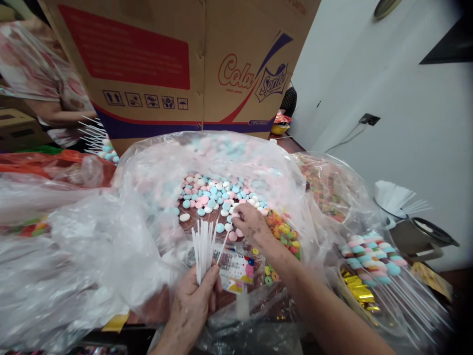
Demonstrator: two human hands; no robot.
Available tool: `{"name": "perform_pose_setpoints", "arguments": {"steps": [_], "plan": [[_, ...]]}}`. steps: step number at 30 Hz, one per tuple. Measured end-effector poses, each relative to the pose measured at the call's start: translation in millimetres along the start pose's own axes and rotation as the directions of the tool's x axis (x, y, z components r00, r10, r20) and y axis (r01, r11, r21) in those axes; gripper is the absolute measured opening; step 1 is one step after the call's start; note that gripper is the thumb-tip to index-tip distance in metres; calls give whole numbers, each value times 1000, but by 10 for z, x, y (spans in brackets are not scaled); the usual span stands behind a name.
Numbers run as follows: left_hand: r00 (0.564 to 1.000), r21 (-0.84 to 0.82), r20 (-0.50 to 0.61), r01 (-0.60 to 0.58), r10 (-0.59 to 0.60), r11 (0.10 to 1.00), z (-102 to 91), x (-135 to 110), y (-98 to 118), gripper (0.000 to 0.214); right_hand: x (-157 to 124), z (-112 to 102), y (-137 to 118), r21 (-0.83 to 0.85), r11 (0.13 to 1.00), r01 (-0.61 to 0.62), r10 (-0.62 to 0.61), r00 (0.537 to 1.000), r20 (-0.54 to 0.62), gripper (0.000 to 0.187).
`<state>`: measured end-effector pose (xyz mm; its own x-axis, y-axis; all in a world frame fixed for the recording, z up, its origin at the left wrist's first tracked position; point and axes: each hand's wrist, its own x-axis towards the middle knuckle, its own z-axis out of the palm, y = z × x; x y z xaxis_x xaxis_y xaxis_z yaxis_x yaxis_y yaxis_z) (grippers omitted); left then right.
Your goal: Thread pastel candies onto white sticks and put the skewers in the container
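My left hand (195, 296) is closed around a bundle of thin white sticks (204, 246), which point upward. One stick (223, 242) leans out of the bundle toward my right hand (253, 224). The fingers of that hand are curled in a pinch at the near edge of a pile of round pink, blue and white candies (212, 195). A pink candy (235, 215) shows at the fingertips, partly covered by them. Beside my right wrist lie ring-shaped fruit-coloured gummies (283, 229). Printed labels (236, 266) lie on the table below the sticks.
A large carton (155, 108) stands behind the clear plastic bag (140, 162). Finished candy skewers (373, 259) and gold ties (358, 288) lie at right, near a grey jug (417, 236) and more white sticks (395, 197). Another person (48, 84) holds skewers at far left.
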<state>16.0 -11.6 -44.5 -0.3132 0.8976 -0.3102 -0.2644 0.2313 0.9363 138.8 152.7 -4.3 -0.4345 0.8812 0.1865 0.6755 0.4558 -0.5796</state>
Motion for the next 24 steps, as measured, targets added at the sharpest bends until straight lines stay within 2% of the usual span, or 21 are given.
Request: {"name": "perform_pose_setpoints", "arguments": {"steps": [3, 8, 11, 13, 19, 24], "plan": [[1000, 6, -16, 10, -10, 1000, 19, 15, 4, 52, -10, 99, -37, -22, 1000, -17, 19, 996, 90, 9], [1000, 28, -6, 24, -23, 999, 27, 15, 53, 53, -123, 148, -75, -133, 978, 159, -135, 975, 177, 10], [999, 59, -4, 40, -40, 997, 30, 4, 87, 53, -172, 153, -112, -202, 958, 204, -158, 963, 220, 8], [999, 61, -16, 29, -28, 998, 34, 1, 98, 51, -196, 176, -122, -226, 943, 245, -194, 954, 227, 4], [999, 12, -42, 14, -13, 1000, 42, -14, 126, 46, -208, 256, -48, -191, 915, 356, -316, 925, 210, 12], [1000, 31, -23, -10, 11, 999, 32, -6, 88, 43, -174, 224, -47, -161, 905, 395, -354, 906, 230, 15]]}}
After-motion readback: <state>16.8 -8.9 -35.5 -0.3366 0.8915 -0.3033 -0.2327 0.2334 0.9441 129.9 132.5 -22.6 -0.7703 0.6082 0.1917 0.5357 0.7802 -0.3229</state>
